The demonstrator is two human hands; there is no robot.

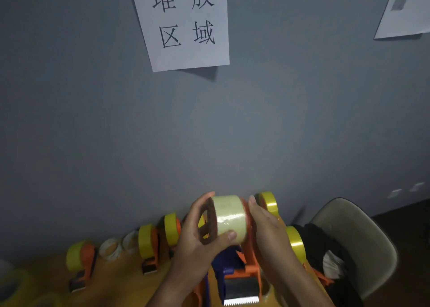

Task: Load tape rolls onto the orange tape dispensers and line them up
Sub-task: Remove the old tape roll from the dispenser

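Note:
I hold a pale yellow tape roll with a brown core against the orange tape dispenser, raised above the wooden table. My left hand grips the roll from the left, thumb on its front. My right hand presses flat on the dispenser's right side. The dispenser has a blue part and a toothed metal blade at the bottom. Several loaded orange dispensers stand along the wall: far left, middle, behind my left hand, and two on the right.
Two whitish tape rolls lie by the wall between dispensers. A yellowish roll lies blurred at the left edge. A beige chair with dark cloth stands right. A paper sign hangs on the grey wall.

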